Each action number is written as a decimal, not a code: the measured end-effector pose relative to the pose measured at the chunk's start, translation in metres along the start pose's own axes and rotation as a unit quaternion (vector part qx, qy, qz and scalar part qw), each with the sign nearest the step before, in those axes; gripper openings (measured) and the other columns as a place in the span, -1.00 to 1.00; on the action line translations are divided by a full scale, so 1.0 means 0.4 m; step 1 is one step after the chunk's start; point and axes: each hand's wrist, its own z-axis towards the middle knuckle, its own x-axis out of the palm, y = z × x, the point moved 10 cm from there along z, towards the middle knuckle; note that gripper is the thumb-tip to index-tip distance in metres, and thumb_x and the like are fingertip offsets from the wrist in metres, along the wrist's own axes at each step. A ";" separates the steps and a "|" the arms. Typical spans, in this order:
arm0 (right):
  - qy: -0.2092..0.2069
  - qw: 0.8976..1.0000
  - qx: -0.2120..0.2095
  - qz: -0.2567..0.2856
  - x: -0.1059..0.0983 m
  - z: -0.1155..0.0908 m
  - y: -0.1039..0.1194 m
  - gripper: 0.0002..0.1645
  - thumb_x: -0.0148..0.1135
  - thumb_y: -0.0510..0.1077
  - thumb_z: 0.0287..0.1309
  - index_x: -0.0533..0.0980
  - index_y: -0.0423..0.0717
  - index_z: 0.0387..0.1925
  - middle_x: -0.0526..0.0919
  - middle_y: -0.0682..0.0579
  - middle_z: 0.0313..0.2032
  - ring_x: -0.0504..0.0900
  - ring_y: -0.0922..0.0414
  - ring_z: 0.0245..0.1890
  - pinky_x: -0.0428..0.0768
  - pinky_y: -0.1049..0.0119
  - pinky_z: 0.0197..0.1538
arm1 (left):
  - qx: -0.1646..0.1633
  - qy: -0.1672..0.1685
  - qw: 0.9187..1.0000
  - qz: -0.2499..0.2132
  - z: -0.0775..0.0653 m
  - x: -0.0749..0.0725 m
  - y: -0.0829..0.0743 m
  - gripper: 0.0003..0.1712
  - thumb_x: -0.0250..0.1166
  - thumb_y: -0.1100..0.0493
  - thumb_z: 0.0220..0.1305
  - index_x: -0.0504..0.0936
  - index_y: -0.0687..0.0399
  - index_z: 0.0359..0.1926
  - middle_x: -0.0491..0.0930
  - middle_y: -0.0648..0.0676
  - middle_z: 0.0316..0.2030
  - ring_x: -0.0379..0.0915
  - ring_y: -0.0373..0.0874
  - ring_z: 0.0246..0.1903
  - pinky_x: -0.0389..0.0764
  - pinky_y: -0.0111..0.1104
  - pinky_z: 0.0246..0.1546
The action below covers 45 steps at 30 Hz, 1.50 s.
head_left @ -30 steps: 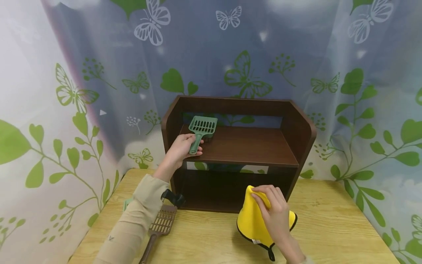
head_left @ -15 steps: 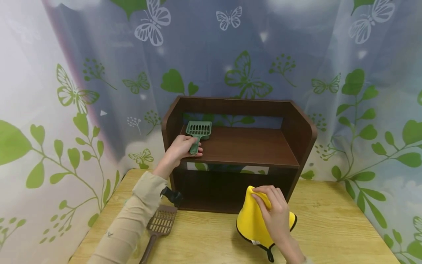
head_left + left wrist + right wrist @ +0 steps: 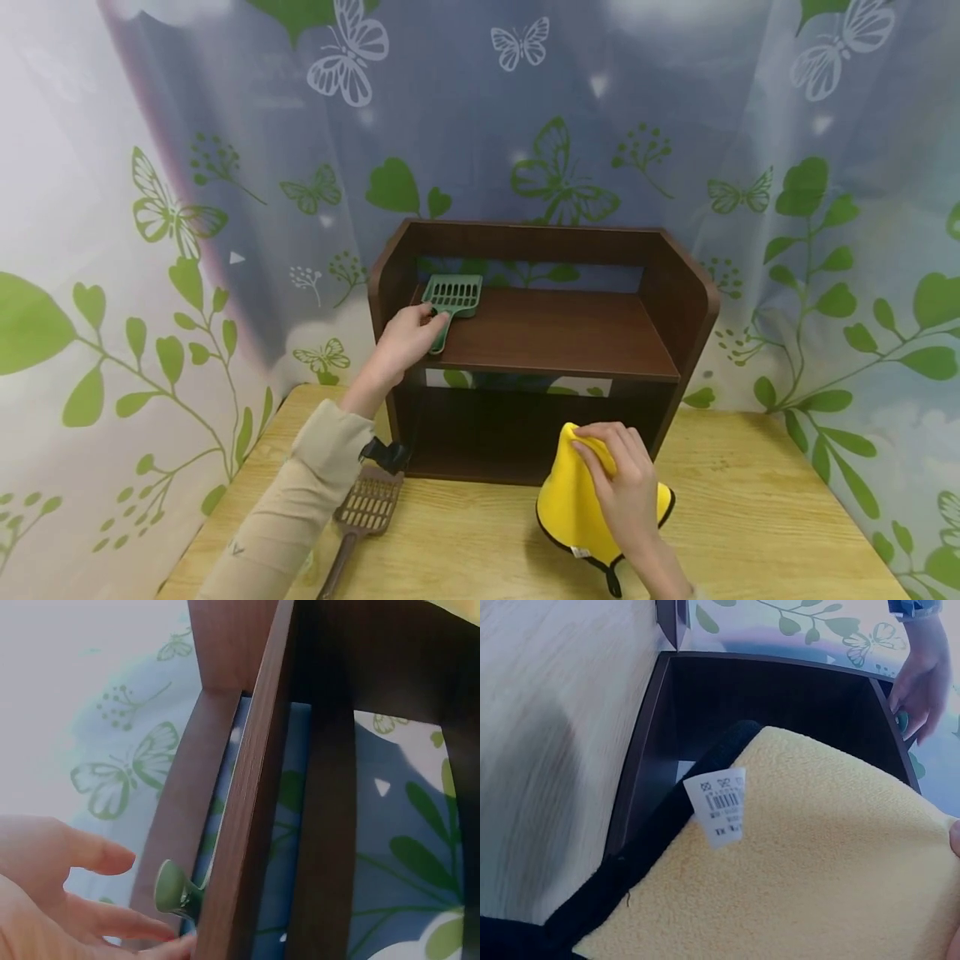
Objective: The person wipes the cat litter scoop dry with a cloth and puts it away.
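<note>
On the upper board of a dark brown two-tier shelf (image 3: 570, 333), at its left end, lies a green slotted litter scoop (image 3: 452, 309), its handle pointing to the front. My left hand (image 3: 405, 340) is beside that handle. In the left wrist view, thumb and fingers stand apart around the handle's end (image 3: 171, 886), without a visible grip. My right hand (image 3: 626, 479) pinches the peak of a yellow cloth (image 3: 564, 510) with black edging, which hangs in folds before the shelf. A white label (image 3: 720, 806) shows on the cloth in the right wrist view.
A brown slotted litter scoop (image 3: 367, 507) lies on the wooden table (image 3: 465, 550) left of the cloth, partly under my left forearm. A patterned curtain (image 3: 465, 125) with butterflies and leaves hangs behind the shelf. The shelf's raised side panel (image 3: 686, 287) stands at the right.
The green litter scoop has been lowered flat onto the upper board. My left fingers have since loosened from its handle and shifted slightly left. The right hand and cloth have stayed in place.
</note>
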 end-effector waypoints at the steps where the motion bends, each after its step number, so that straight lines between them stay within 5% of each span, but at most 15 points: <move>1: -0.003 1.000 -0.003 0.000 -0.003 0.003 0.001 -0.85 0.42 -0.28 0.17 0.65 -0.16 -0.20 0.70 0.02 -0.26 0.47 0.13 -0.34 0.38 0.45 -0.20 | 0.014 -0.012 1.000 0.016 -0.011 -0.007 -0.008 -0.28 0.01 0.00 0.60 0.04 0.24 0.57 0.04 0.27 0.54 0.00 0.17 0.51 0.21 0.07 0.42; 5: -0.015 1.000 -0.011 0.001 -0.014 0.012 0.000 -0.84 0.35 -0.16 0.28 0.65 -0.19 -0.20 0.70 -0.01 -0.26 0.47 0.11 -0.35 0.36 0.43 -0.20 | 0.103 -0.070 0.990 0.062 -0.064 -0.032 -0.054 -0.38 0.08 0.03 0.58 0.23 0.13 0.53 0.20 0.22 0.48 0.22 0.18 0.40 0.35 0.07 0.32; 11: -0.021 1.000 -0.017 0.001 -0.022 0.017 -0.004 -0.80 0.33 -0.11 0.31 0.65 -0.20 -0.20 0.70 -0.03 -0.26 0.46 0.10 -0.36 0.36 0.42 -0.20 | 0.235 -0.129 0.963 0.014 -0.151 -0.062 -0.084 -0.61 0.13 0.23 0.55 0.51 0.22 0.31 0.49 0.26 0.24 0.46 0.15 0.21 0.51 -0.06 0.22; 19: -0.022 1.000 -0.009 0.001 -0.015 0.011 -0.006 -0.77 0.32 -0.08 0.31 0.66 -0.19 -0.21 0.70 -0.02 -0.26 0.47 0.10 -0.34 0.37 0.43 -0.19 | 0.259 -0.202 0.942 -0.060 -0.213 -0.133 0.021 -0.73 0.12 0.29 0.54 0.63 0.24 0.13 0.66 0.21 0.03 0.61 -0.06 -0.02 0.63 -0.45 -0.06; 25: -0.031 0.999 -0.019 0.007 -0.005 0.010 -0.002 -0.71 0.26 -0.02 0.34 0.66 -0.19 -0.21 0.70 -0.02 -0.26 0.48 0.08 -0.33 0.37 0.41 -0.19 | 0.210 -0.211 0.951 -0.082 -0.233 -0.150 0.138 -0.74 0.11 0.31 0.54 0.61 0.39 0.08 0.66 0.32 -0.04 0.61 -0.25 -0.14 0.63 -0.54 -0.18; 34: -0.037 0.999 -0.017 0.015 0.007 0.002 0.003 -0.63 0.20 0.06 0.33 0.66 -0.19 -0.21 0.71 -0.02 -0.25 0.48 0.08 -0.34 0.38 0.42 -0.20 | 0.067 -0.168 0.983 0.043 -0.280 -0.115 0.368 -0.71 0.15 0.24 0.53 0.59 0.34 0.12 0.68 0.29 -0.03 0.64 0.21 -0.07 0.71 -0.24 -0.18; 39: -0.035 0.999 -0.013 0.010 0.008 -0.001 -0.001 -0.62 0.19 0.07 0.34 0.66 -0.18 -0.21 0.70 -0.01 -0.25 0.48 0.09 -0.34 0.38 0.42 -0.21 | -0.011 -0.127 0.986 0.104 -0.330 -0.085 0.469 -0.67 0.18 0.16 0.52 0.59 0.31 0.13 0.68 0.29 -0.01 0.62 0.24 -0.01 0.65 0.00 -0.03; 45: -0.034 0.999 -0.009 0.009 0.010 -0.007 -0.008 -0.62 0.20 0.07 0.33 0.66 -0.17 -0.22 0.71 0.00 -0.25 0.47 0.10 -0.33 0.39 0.43 -0.20 | -0.090 -0.082 0.985 0.121 -0.370 -0.036 0.557 -0.61 0.22 0.12 0.48 0.57 0.39 0.10 0.68 0.31 -0.07 0.66 0.19 -0.10 0.68 -0.04 -0.12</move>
